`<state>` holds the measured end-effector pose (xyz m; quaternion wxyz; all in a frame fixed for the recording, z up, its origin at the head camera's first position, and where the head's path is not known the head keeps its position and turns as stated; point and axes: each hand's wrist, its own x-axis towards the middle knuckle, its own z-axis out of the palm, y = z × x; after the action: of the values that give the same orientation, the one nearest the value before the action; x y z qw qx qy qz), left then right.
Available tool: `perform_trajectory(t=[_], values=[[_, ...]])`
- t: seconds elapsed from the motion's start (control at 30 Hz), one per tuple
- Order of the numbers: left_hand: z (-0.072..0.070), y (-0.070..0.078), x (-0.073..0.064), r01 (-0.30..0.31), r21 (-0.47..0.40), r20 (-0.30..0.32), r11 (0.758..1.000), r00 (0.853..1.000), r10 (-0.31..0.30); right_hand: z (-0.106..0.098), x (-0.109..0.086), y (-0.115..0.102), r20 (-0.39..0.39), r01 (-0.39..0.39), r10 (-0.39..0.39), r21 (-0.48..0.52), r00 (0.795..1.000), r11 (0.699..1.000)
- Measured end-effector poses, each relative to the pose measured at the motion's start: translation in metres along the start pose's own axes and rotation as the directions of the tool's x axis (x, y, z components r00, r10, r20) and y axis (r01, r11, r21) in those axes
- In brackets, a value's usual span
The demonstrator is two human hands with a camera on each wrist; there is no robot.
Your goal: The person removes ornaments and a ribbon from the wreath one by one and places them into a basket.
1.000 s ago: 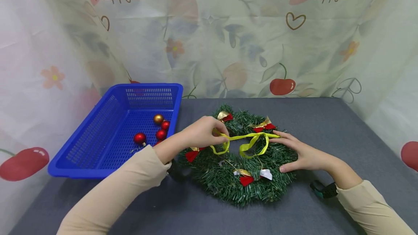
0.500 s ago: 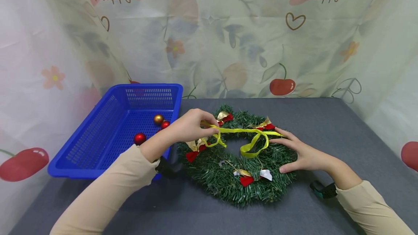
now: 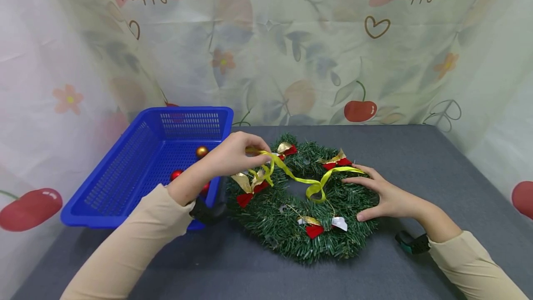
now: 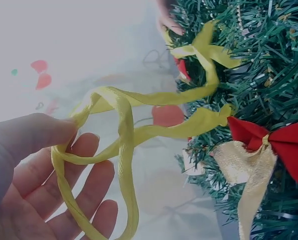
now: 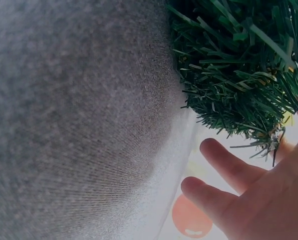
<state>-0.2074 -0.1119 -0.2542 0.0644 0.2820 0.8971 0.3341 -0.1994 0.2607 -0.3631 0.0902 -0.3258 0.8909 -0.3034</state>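
Observation:
My left hand (image 3: 233,155) is raised over the left side of a green Christmas wreath (image 3: 291,237). Between its thumb and index finger it pinches a yellow ribbon (image 4: 125,130), which hangs in loops below the thumb. From there the ribbon runs slack across the wreath's centre, with a loose loop, to the right side. My right hand (image 3: 393,198) rests against the wreath's right edge, fingers and thumb spread; the ribbon's far end lies by its fingertips. Two of its fingers stretch out beside the greenery in the right wrist view. Red and gold bows (image 3: 250,189) decorate the wreath.
A blue plastic basket (image 3: 93,216) stands at the left, close to the wreath. Inside are a gold ball ornament (image 3: 201,152) and red ball ornaments (image 3: 176,174), partly hidden by the left forearm. Grey cloth (image 3: 258,277) covers the table, and a printed curtain (image 3: 266,59) hangs behind.
My left hand has moved left and away from me, drawing the yellow ribbon along. The bow-like loop has loosened and the ribbon now sags across the centre. The right hand has hardly moved.

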Motion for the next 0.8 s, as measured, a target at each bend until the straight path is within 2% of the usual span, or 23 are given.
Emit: perform_trajectory(t=[0.43,0.8], values=[[-0.013,0.009,-0.002,0.032,-0.061,-0.087,0.998,0.996,-0.037,0.000,0.000,0.002,0.003,0.009,-0.009,0.000,1.000,1.000],[-0.024,0.017,-0.001,0.022,-0.076,-0.131,0.997,0.991,-0.032,0.000,0.000,0.003,0.004,0.000,0.000,0.002,1.000,1.000]])
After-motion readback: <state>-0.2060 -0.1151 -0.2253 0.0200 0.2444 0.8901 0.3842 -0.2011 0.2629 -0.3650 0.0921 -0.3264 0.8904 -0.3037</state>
